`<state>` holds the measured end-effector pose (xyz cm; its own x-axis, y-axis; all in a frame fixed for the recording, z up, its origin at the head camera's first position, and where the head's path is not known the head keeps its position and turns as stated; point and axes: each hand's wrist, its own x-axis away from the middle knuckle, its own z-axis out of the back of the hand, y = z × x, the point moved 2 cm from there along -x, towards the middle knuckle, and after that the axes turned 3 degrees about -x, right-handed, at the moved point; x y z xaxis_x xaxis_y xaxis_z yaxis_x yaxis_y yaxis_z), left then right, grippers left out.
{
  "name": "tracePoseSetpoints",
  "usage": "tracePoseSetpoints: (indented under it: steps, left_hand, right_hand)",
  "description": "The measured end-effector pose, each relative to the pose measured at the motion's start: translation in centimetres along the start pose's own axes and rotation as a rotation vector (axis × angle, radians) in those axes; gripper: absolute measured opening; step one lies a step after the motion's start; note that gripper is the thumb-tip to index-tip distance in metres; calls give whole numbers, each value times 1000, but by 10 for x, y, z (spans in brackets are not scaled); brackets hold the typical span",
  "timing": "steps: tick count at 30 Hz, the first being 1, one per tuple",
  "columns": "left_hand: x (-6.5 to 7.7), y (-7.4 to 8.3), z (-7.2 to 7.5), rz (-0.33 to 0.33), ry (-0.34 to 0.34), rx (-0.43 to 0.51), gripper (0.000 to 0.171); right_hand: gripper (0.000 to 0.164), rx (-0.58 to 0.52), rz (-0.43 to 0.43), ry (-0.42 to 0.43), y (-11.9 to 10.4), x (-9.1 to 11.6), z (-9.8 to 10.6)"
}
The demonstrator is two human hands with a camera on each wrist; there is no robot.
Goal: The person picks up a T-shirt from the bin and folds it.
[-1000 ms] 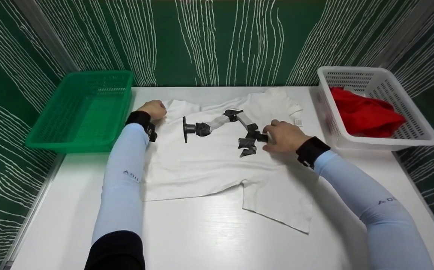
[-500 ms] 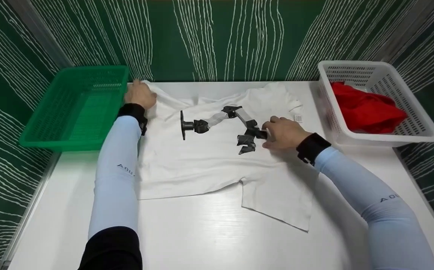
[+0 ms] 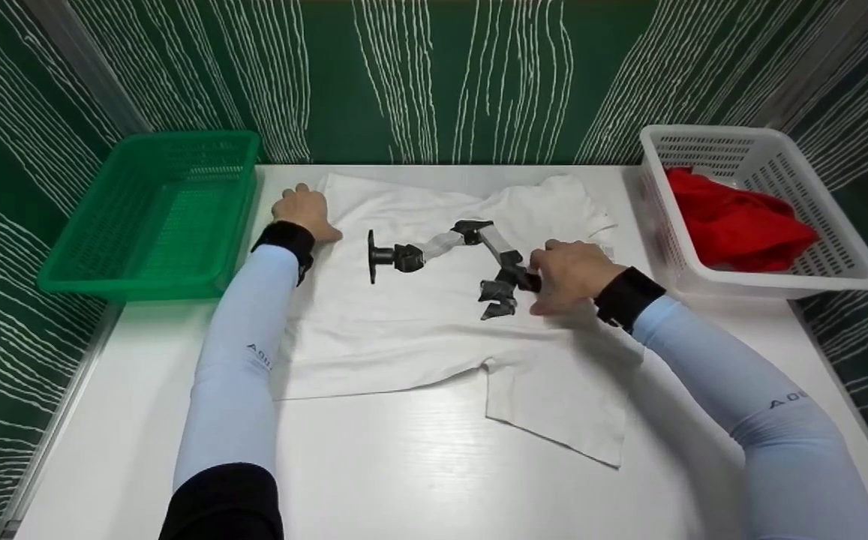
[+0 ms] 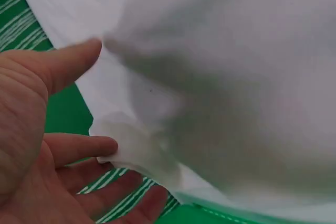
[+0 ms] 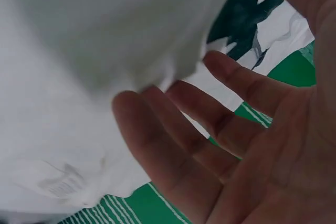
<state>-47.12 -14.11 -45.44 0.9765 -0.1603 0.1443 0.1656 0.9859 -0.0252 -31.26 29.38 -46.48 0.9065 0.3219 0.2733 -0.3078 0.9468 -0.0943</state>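
A white T-shirt (image 3: 403, 341) lies sideways on the table, its front printed with a black and grey jointed robotic arm (image 3: 471, 231). At the far left corner of its hem, my left hand (image 3: 304, 211) rests with spread fingers. Thumb and fingers of that hand are straight and apart at the fabric's edge in the left wrist view. My right hand (image 3: 572, 271) touches the shirt at the print's right end, below the neckline. In the right wrist view its slightly bent fingers (image 5: 157, 145) lie against the cloth, apart from the thumb. The near sleeve (image 3: 561, 420) points toward me.
To the left stands a green plastic basket (image 3: 133, 288). On the right, a white basket (image 3: 786, 282) holds a red cloth (image 3: 741, 221). A dark green wall (image 3: 471, 90) with white streaks closes off the back of the white table (image 3: 418, 480).
My left hand gripped the hem edge, carried it back and left, then let go. The far left corner now lies flatter and farther back. My right hand stayed put, its fingers now spread wider.
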Motion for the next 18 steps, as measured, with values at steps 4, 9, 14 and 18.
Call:
tracePoseSetpoints:
  steps: [4,9,14,18]
  left_hand:
    - [5,6,-8,13,-29,-1,68]
    - [13,5,-10,30,-72,47,69]
    - [12,4,-14,59,-92,25,72]
    - [11,3,-17,44,-102,2,72]
  right_hand:
    - [74,5,-23,-57,-2,2,6]
    - [54,-124,-68,22,21,-13,23]
    - [65,-337,-202,257,72,-43,37]
    - [101,-590,-333,193,105,-60,34]
